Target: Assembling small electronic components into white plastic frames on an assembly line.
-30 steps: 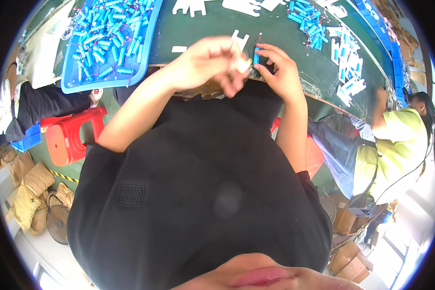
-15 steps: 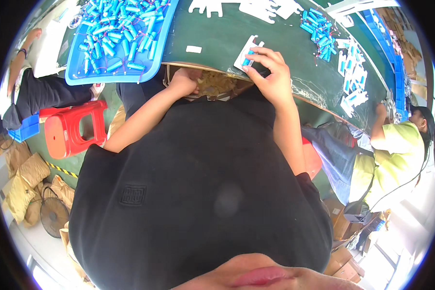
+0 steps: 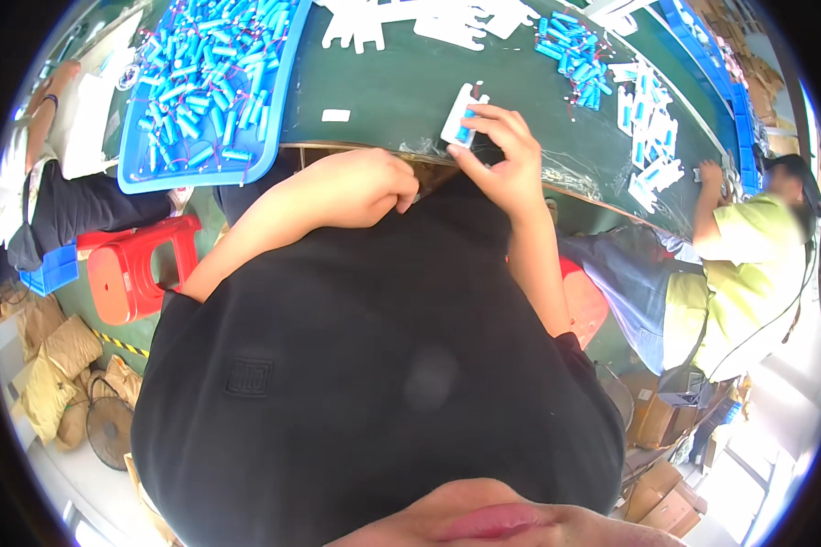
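My right hand [image 3: 506, 153] is closed round a white plastic holder [image 3: 457, 111] at the table's front edge. Thumb and fingers pinch it, and a blue cylindrical battery [image 3: 466, 126] lies in it, partly under the fingers. My left hand [image 3: 374, 188] is curled in front of the table edge, above an open drawer [image 3: 429, 179]. Its fingertips are turned away, so whatever they hold is hidden. To the left stands a blue tray [image 3: 269, 169] heaped with blue wired batteries [image 3: 201, 100].
White holders [image 3: 447, 23] lie at the far side, beside a pile of loose batteries [image 3: 575, 59]. Filled holders [image 3: 652, 137] lie to the right. A person in a yellow-green shirt [image 3: 748, 237] sits at right; another person's arm [image 3: 46, 114] is at left. A red stool [image 3: 123, 273] stands left.
My left hand has come up out of the drawer toward me and to the right. The right hand keeps hold of the holder, now more upright. The view has shifted slightly.
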A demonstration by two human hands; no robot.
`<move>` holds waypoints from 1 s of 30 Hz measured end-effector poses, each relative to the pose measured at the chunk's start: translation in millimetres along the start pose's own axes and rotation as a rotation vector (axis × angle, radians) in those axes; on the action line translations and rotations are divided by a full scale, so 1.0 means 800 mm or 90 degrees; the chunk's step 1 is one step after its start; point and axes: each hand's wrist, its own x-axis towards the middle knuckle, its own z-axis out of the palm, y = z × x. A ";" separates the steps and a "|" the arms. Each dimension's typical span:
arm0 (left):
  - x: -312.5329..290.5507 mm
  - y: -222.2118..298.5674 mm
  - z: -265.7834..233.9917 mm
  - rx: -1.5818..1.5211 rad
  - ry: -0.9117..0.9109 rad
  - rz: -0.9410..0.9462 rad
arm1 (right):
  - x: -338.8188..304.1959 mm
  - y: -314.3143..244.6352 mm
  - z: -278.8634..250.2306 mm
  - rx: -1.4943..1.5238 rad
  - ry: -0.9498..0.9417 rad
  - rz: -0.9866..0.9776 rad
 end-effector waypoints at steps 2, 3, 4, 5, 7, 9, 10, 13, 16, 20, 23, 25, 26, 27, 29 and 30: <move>0.000 0.005 -0.003 -0.029 0.052 0.055 | -0.006 0.007 -0.031 -0.034 0.059 0.010; 0.001 0.005 -0.005 -0.062 0.105 0.101 | -0.009 0.019 -0.049 -0.075 0.096 0.011; 0.003 0.003 -0.013 -0.038 0.142 0.105 | -0.017 0.038 -0.067 -0.145 0.129 0.029; 0.004 0.003 -0.021 0.043 0.241 0.095 | -0.016 0.045 -0.084 -0.162 0.153 0.089; 0.017 -0.002 -0.038 0.222 0.413 0.045 | -0.020 0.085 -0.127 -0.321 0.205 0.126; 0.039 -0.031 -0.051 0.466 0.440 -0.087 | -0.020 0.128 -0.169 -0.394 0.249 0.173; 0.050 -0.041 -0.051 0.585 0.444 -0.177 | -0.025 0.159 -0.193 -0.493 0.275 0.145; 0.066 -0.079 -0.036 0.634 0.404 -0.276 | -0.013 0.182 -0.208 -0.552 0.334 0.173; 0.070 -0.063 -0.030 0.589 0.335 -0.324 | 0.011 0.157 -0.182 -0.407 0.316 0.303; 0.061 -0.045 -0.012 0.559 0.367 -0.267 | 0.002 0.186 -0.142 -0.423 0.238 0.280; 0.050 -0.042 -0.003 0.545 0.408 -0.215 | 0.006 0.174 -0.109 -0.380 0.257 0.325; 0.047 -0.033 0.001 0.503 0.397 -0.285 | 0.009 0.165 -0.099 -0.391 0.273 0.331; 0.046 -0.034 0.002 0.505 0.396 -0.286 | 0.009 0.162 -0.097 -0.445 0.282 0.307; 0.046 -0.038 0.005 0.513 0.446 -0.273 | 0.010 0.159 -0.095 -0.499 0.291 0.282; 0.046 -0.043 0.006 0.522 0.497 -0.260 | 0.017 0.154 -0.094 -0.505 0.311 0.265; 0.045 -0.045 0.006 0.514 0.477 -0.284 | 0.021 0.152 -0.095 -0.498 0.296 0.251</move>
